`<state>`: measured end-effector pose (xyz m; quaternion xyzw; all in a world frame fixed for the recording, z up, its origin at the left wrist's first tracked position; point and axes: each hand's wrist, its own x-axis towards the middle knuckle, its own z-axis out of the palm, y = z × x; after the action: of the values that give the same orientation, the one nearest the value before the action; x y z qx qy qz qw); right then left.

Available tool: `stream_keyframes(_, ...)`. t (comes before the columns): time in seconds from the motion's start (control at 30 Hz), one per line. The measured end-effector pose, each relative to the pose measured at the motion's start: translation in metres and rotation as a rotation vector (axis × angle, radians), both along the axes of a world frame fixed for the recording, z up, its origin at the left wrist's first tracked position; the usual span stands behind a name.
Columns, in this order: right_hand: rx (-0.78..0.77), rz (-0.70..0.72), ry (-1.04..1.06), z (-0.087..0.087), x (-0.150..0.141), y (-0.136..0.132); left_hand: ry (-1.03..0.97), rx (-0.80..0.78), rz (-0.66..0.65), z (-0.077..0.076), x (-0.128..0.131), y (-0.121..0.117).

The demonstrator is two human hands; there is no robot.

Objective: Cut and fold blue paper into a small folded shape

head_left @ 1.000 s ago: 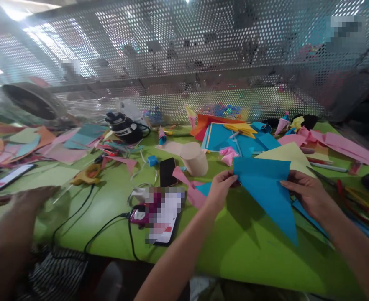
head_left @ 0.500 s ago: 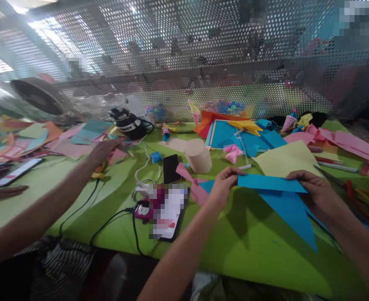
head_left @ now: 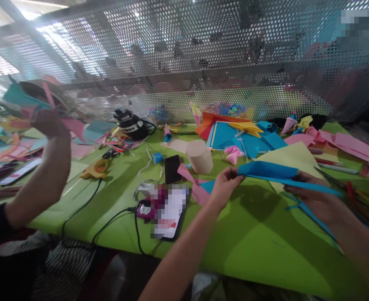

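A folded sheet of blue paper (head_left: 269,170) is held in the air above the green table. My left hand (head_left: 224,184) pinches its left end between thumb and fingers. At the other end my right hand (head_left: 311,194) grips it from below, with the fingers partly hidden under the paper. Behind it lies a pale yellow sheet (head_left: 293,156). A thin blue strip (head_left: 316,217) shows beside my right hand. Close to my left hand are a pink paper piece (head_left: 195,186) and a beige paper roll (head_left: 199,156).
Two phones, a dark one (head_left: 173,169) and a lit one (head_left: 173,215), lie left of my arm among cables. Scissors (head_left: 349,190) are at the right. Coloured sheets (head_left: 225,136) lie farther back. At the left, another person's hand (head_left: 48,121) holds up paper pieces.
The blue paper's pointed flap, which hung down, has swung up, and the sheet now shows nearly edge-on. The other person's arm has risen, lifting pink and teal paper.
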<state>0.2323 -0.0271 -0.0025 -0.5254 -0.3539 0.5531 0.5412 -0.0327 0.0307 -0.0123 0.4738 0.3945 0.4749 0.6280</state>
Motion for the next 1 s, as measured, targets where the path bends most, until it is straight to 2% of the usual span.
stream_keyframes(0.1, 0.066, -0.068, -0.078, -0.004, -0.003, 0.002, -0.047, -0.044, -0.027, 0.001, 0.001, -0.002)
stream_keyframes(0.3, 0.103, -0.148, -0.098, -0.017, -0.012, 0.000, -0.274, -0.142, -0.041, 0.000, 0.012, -0.012)
stream_keyframes(0.4, 0.149, -0.148, -0.280, -0.019, -0.018, -0.007, -0.340, -0.189, -0.083, 0.000, 0.014, -0.014)
stream_keyframes(0.47, 0.252, -0.156, -0.488, -0.015, -0.019, -0.014, -0.382, -0.221, -0.128, 0.001, 0.012, -0.012)
stream_keyframes(0.63, 0.697, -0.161, -0.970, -0.005, -0.015, -0.029, -0.435, -0.306, -0.215, 0.005, 0.006, -0.009)
stream_keyframes(0.73, 0.827, -0.066, -1.129, -0.005, -0.018, -0.031, -0.340, -0.314, -0.130, 0.003, 0.006, -0.009)
stream_keyframes(0.8, 0.830, 0.037, -1.200, -0.004, -0.022, -0.030, -0.241, -0.304, -0.059, 0.001, 0.008, -0.010)
stream_keyframes(0.87, 0.764, 0.193, -1.209, -0.001, -0.026, -0.030, -0.142, -0.271, -0.028, 0.000, 0.009, -0.009)
stream_keyframes(0.93, 0.647, 0.367, -1.096, 0.004, -0.029, -0.029, -0.059, -0.206, -0.028, 0.000, 0.010, -0.009)
stream_keyframes(1.0, 0.506, 0.455, -0.877, 0.007, -0.029, -0.028, 0.027, -0.086, -0.070, -0.001, 0.009, -0.009)
